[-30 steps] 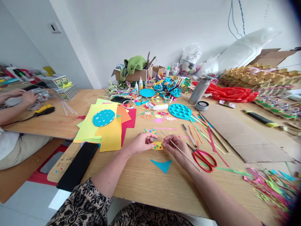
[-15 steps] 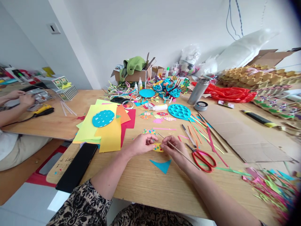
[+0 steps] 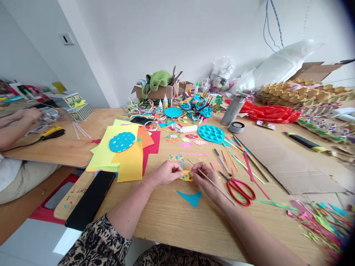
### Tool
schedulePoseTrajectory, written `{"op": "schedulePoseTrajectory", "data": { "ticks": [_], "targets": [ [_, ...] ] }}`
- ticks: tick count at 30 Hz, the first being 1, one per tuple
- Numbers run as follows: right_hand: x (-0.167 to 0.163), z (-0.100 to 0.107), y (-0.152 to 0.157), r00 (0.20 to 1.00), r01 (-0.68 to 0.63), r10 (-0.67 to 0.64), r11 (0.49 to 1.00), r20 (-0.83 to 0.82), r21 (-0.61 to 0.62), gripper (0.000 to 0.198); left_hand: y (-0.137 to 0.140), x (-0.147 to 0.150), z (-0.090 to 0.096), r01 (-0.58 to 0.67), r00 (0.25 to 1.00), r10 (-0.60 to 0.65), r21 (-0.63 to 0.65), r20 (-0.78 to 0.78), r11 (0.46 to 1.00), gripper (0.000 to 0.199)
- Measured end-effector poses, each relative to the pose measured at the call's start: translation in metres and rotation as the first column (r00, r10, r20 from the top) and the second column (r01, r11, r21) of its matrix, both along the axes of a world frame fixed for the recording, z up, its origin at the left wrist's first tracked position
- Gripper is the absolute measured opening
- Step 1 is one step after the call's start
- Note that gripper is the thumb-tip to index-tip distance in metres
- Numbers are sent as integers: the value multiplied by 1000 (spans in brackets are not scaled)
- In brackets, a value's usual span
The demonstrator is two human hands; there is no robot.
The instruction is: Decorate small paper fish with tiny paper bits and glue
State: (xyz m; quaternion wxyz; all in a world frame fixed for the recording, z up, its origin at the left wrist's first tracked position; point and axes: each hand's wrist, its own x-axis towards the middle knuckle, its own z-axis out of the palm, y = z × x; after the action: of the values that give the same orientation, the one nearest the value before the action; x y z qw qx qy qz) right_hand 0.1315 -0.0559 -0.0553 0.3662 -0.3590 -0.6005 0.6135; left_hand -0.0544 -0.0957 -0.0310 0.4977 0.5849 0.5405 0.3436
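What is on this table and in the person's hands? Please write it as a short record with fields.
Left hand: pinching one end of yellow dotted paper
Right hand: at its other end, also holding thin stick
Toward the person: blue paper scrap
Right of hands: red-handled scissors, pen
Beyond hands: paper fish, blue textured disc
Far left: co-worker's hand

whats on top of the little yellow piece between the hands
The yellow piece has coloured dots on it, red and blue among them. The left hand and right hand cover its ends, so anything there is hidden.
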Motion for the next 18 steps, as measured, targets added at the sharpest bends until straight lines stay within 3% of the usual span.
{"op": "schedulePoseTrajectory", "data": {
  "ticks": [18],
  "targets": [
    [-1,-1,-2,1000,1,-1,1000,-7,-1,35,0,0,-1,8,1000,-7,29,-24,1000,23]
  ]
}}
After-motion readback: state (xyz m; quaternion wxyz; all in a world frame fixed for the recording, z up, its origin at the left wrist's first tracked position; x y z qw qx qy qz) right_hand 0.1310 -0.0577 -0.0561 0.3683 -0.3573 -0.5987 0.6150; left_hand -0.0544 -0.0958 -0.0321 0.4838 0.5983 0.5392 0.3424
